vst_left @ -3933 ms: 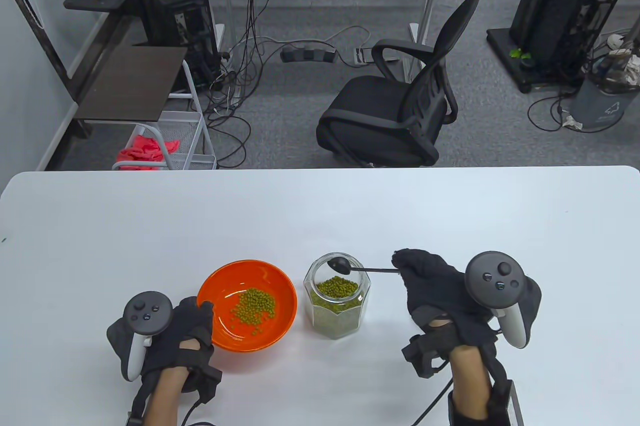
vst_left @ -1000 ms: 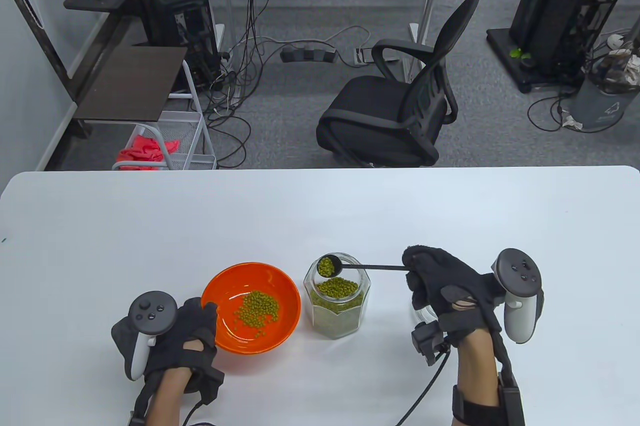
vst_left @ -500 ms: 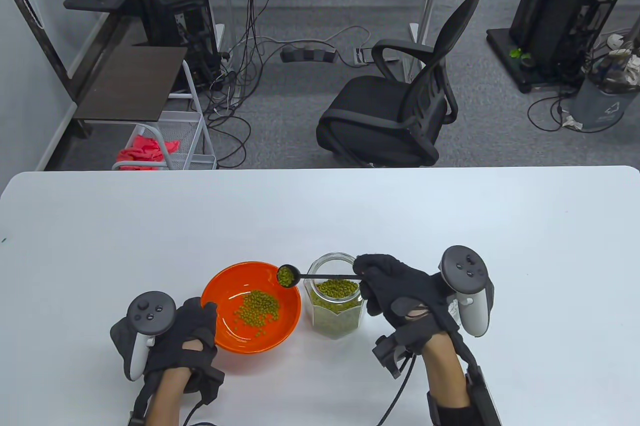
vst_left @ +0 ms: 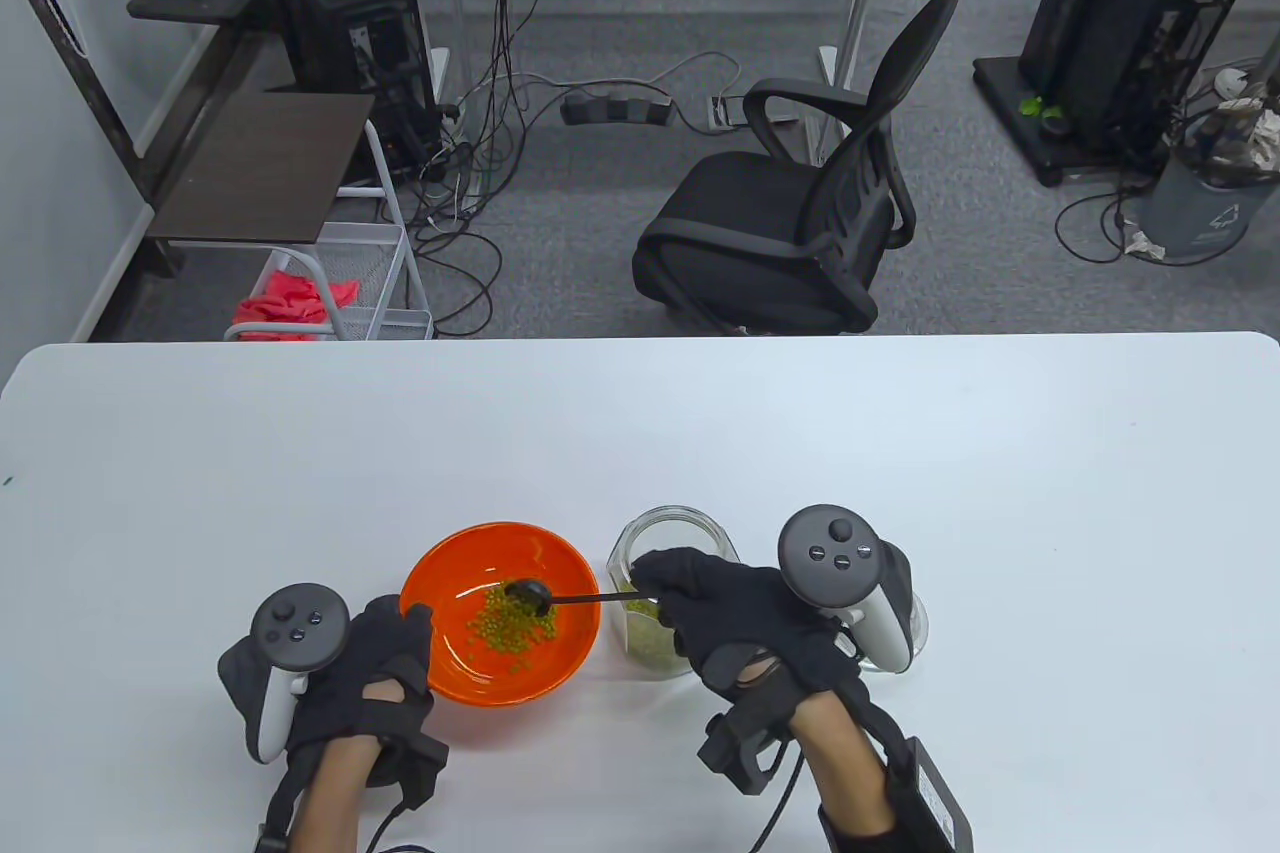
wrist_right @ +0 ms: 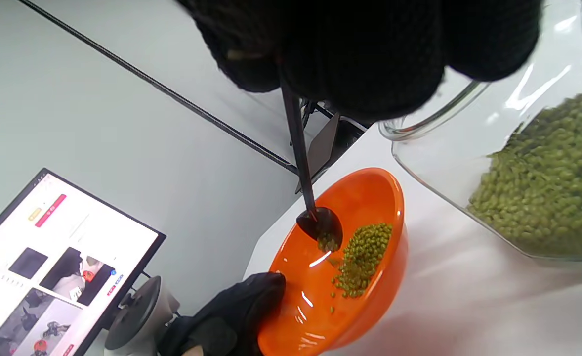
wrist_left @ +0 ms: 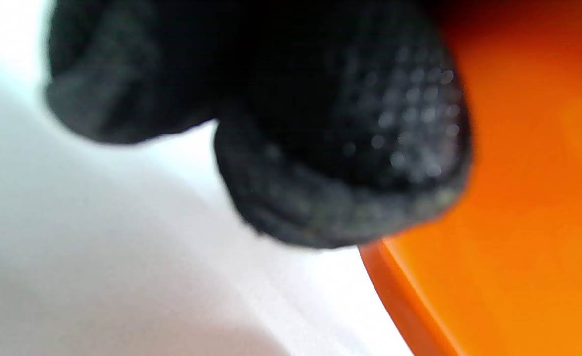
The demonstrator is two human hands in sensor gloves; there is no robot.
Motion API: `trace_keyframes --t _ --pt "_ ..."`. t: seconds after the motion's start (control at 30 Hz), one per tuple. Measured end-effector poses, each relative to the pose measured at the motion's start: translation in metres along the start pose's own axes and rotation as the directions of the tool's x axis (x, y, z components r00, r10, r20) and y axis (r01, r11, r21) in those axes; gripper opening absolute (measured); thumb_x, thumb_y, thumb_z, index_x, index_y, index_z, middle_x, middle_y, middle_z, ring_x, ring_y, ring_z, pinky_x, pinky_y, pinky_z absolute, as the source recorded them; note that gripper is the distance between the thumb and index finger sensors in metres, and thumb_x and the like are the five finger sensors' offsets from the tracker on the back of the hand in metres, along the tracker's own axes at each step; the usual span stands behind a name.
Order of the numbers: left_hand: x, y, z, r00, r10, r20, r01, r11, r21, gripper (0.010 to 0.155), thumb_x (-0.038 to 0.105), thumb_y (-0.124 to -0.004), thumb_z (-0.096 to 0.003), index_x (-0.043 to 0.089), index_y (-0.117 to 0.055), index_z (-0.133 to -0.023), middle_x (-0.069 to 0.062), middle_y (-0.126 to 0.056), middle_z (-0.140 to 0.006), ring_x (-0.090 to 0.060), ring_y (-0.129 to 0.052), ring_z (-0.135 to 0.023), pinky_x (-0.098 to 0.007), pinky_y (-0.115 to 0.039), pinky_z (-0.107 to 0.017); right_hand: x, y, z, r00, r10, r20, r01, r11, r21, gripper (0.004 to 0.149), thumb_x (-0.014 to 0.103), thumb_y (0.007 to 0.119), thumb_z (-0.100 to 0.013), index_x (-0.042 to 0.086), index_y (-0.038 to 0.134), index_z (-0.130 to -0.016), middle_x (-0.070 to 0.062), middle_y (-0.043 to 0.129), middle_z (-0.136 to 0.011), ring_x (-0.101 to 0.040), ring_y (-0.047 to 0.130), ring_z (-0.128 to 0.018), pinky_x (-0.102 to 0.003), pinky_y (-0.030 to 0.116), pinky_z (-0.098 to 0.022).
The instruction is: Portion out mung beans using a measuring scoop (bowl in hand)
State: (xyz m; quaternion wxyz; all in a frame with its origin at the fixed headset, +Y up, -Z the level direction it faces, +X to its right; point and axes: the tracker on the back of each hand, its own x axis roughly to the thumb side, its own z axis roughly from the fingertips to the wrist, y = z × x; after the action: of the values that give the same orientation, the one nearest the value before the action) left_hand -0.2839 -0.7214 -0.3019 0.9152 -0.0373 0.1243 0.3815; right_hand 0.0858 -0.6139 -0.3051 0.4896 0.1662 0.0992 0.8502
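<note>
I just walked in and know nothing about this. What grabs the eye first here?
The bright orange bowl near the table's front edge, with green mung beans in it. The gloved right hand tips a black scoop over it, beside a glass jar of beans, while the left hand holds the bowl's rim.

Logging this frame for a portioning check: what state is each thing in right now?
Scoop: tipped over the bowl, beans spilling out.
Orange bowl: holds a small bean pile.
Glass jar: lidless, partly filled with beans.
Left hand: grips bowl rim.
Right hand: holds scoop handle.
</note>
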Motion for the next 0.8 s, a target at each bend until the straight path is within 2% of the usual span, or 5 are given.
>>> trace_keyframes --t 0.4,0.67,0.8 --pt "0.000 0.000 0.000 1.000 -0.002 0.000 0.002 1.000 0.000 0.053 0.049 -0.071 -0.0528 0.010 -0.079 -0.088 0.008 -0.101 -0.040 0.001 -0.109 -0.006 -0.018 -0.096 -0.006 0.008 0.000 0.003 0.995 0.103 0.016 -0.103 0.994 0.019 0.041 0.011 0.077 -0.045 0.015 0.087 -0.084 -0.027 0.079 -0.080 -0.034 0.092 -0.052 -0.065 0.069 -0.051" --pt "0.000 0.000 0.000 1.000 -0.002 0.000 0.002 1.000 0.000 0.053 0.049 -0.071 -0.0528 0.010 -0.079 -0.088 0.008 -0.101 -0.041 0.000 -0.109 -0.006 -0.018 -0.096 -0.006 0.005 -0.019 0.010 1.000 0.015 0.024 -0.014 0.998 -0.061 0.041 0.014 0.077 -0.046 0.014 0.085 -0.085 -0.025 0.080 -0.078 -0.033 0.092 -0.050 -0.064 0.070 -0.050" --pt "0.000 0.000 0.000 1.000 -0.002 0.000 0.002 1.000 0.000 0.053 0.049 -0.071 -0.0528 0.010 -0.079 -0.088 0.008 -0.101 -0.040 0.000 -0.109 -0.006 -0.018 -0.096 -0.006 0.002 -0.032 0.016 1.000 0.008 -0.001 -0.008 0.987 -0.157 0.040 0.015 0.078 -0.046 0.013 0.084 -0.085 -0.025 0.082 -0.076 -0.032 0.093 -0.048 -0.063 0.071 -0.049"
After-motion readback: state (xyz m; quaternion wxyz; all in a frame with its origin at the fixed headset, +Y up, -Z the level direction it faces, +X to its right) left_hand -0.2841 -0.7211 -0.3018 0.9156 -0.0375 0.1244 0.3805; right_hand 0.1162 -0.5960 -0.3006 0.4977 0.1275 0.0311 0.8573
